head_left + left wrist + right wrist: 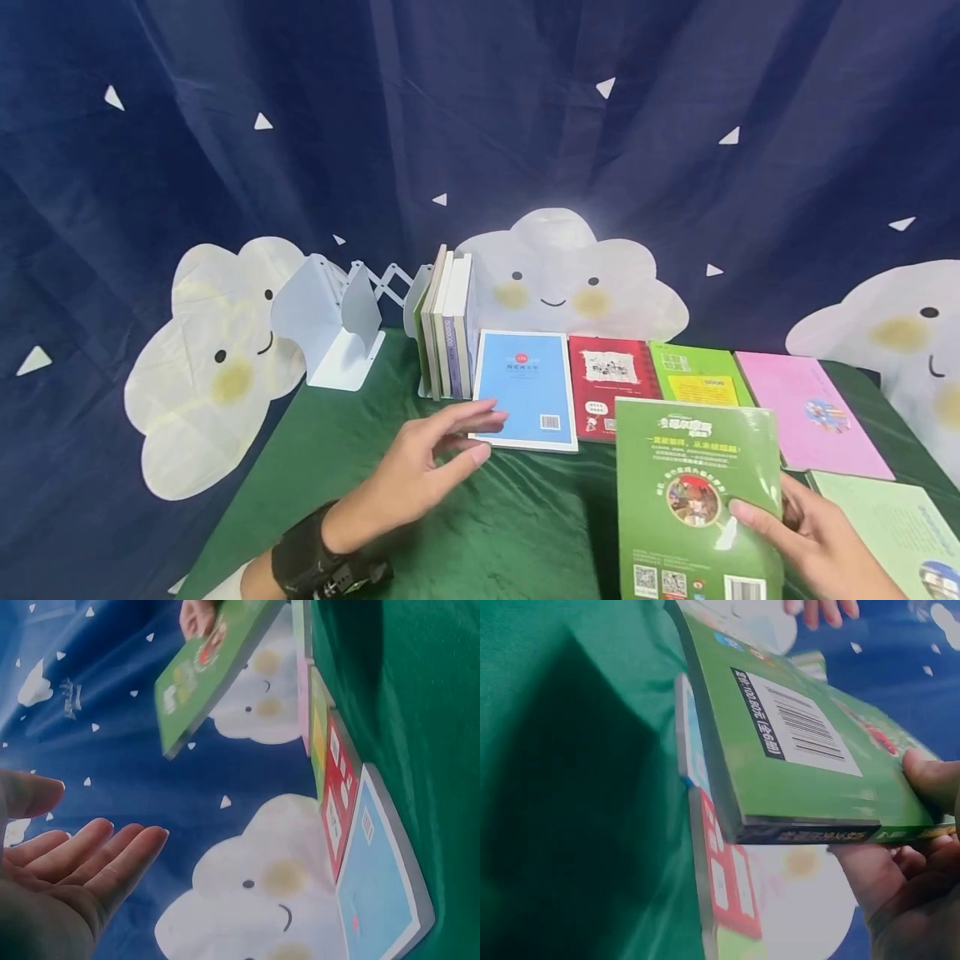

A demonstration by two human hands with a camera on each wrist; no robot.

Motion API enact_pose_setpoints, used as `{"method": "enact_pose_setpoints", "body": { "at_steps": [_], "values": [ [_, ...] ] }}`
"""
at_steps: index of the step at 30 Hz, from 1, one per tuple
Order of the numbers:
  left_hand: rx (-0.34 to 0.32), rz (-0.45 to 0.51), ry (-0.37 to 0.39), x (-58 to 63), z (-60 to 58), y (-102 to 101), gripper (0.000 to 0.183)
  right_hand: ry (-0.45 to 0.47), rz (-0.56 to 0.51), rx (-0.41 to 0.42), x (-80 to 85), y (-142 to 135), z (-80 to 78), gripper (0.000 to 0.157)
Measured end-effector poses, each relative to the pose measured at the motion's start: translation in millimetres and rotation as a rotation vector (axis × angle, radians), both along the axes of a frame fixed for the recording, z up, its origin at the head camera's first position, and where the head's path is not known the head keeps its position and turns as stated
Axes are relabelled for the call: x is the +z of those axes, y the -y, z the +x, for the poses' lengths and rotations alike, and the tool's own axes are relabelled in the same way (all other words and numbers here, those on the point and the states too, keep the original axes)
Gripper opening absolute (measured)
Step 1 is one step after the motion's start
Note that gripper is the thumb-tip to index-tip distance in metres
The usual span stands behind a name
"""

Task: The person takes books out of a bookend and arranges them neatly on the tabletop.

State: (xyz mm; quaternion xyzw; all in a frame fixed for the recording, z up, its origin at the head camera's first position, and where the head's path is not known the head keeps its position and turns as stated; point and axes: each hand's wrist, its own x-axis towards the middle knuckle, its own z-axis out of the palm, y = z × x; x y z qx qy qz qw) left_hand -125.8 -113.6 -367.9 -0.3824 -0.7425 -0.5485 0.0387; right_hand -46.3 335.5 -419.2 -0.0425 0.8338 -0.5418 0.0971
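Note:
My right hand (832,533) grips a green book (693,450) by its right edge, thumb on the cover and fingers behind. The right wrist view shows the barcode (799,724) on that cover and the dark spine along its near edge. My left hand (423,462) is held out over the cloth with its fingers extended and nothing in it. In the head view its fingertips overlap the lower left corner of a blue book (521,383) lying flat. Behind that hand, several upright books (450,325) lean together in a white metal bookend (411,304).
Right of the blue book lie a red book (611,367), a bright green book (697,367), a pink book (813,408) and a pale green book (892,517). The bookend's other section (330,325) stands at the left. A dark blue cloud-print curtain (480,108) hangs behind the green cloth (510,517).

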Motion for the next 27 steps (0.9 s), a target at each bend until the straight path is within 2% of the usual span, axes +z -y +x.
{"method": "enact_pose_setpoints", "body": {
  "at_steps": [5, 13, 15, 17, 20, 23, 27],
  "values": [
    [0.05, 0.024, -0.008, -1.1, -5.9, 7.9, 0.048, 0.07, 0.011, 0.0, -4.4, -23.9, -1.6, 0.041],
    [0.164, 0.012, 0.011, -2.2, -17.2, 22.9, 0.046, 0.19, 0.126, -0.008, -8.8, -58.1, -4.2, 0.023],
    [0.175, 0.023, 0.012, -2.5, -20.3, 26.0, 0.045, 0.214, 0.151, -0.019, -11.2, -63.2, -5.8, 0.033],
    [0.178, 0.026, 0.008, -2.7, -22.9, 28.1, 0.044, 0.247, 0.176, -0.03, -13.2, -66.9, -7.6, 0.051],
    [0.181, 0.021, 0.022, -3.5, -25.9, 30.5, 0.044, 0.315, 0.163, -0.03, -16.2, -72.6, -9.7, 0.064],
    [0.21, 0.013, 0.027, -4.1, -27.9, 33.6, 0.043, 0.367, 0.109, -0.002, -19.4, -79.4, -11.5, 0.068],
    [0.258, 0.011, 0.033, -5.5, -33.7, 39.0, 0.042, 0.396, 0.063, 0.049, -24.9, -88.7, -14.4, 0.066]
  ]
}}
